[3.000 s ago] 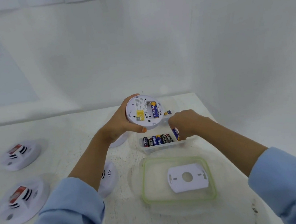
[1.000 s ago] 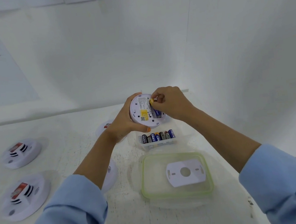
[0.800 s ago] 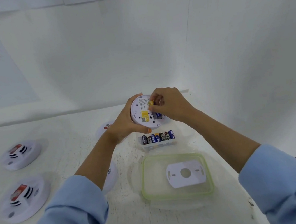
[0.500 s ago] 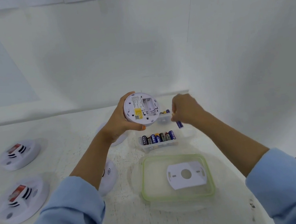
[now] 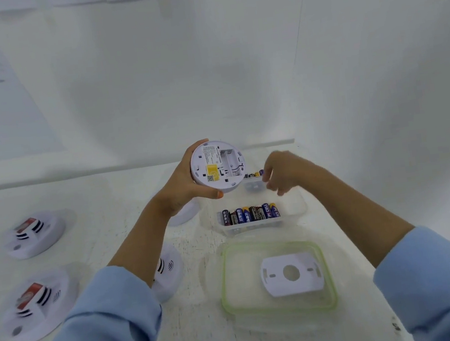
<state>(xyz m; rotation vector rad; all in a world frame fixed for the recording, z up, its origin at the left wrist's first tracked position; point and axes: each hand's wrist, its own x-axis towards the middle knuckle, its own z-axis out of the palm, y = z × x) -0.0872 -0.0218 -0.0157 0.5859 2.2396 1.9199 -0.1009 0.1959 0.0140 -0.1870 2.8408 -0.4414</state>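
Two white smoke alarms lie face up on the table (image 5: 103,215), well to the left of the left hand's fingers: the far alarm (image 5: 34,234) and the near alarm (image 5: 36,309), each with a red sticker. A third alarm (image 5: 168,272) sits below those fingers, partly hidden under the left forearm. A fourth alarm (image 5: 185,214) peeks out just behind the wrist.

The left hand (image 5: 183,188) holds the raised alarm (image 5: 217,167) up off the table, tilted so that its back faces the camera. The fingers curl around its far left rim and the thumb presses its lower edge. On that back a yellow label (image 5: 212,169) lies just right of the fingertips, and beside it the battery bay (image 5: 230,164) shows bare white plastic.

Below the thumb, a near tray (image 5: 251,224) holds a row of batteries (image 5: 251,214) lying side by side. Between the two hands, a small far tray (image 5: 253,186) holds a few more cells (image 5: 253,174).

The right hand (image 5: 287,173) hovers at that tray's right end with its fingers curled and bunched. Their tips are touching or just beside the last cell, and it cannot be told whether they pinch it.

Well below the right fingers, toward the person, a green-rimmed lid (image 5: 224,285) lies flat with a white mounting plate (image 5: 276,283) resting inside it.
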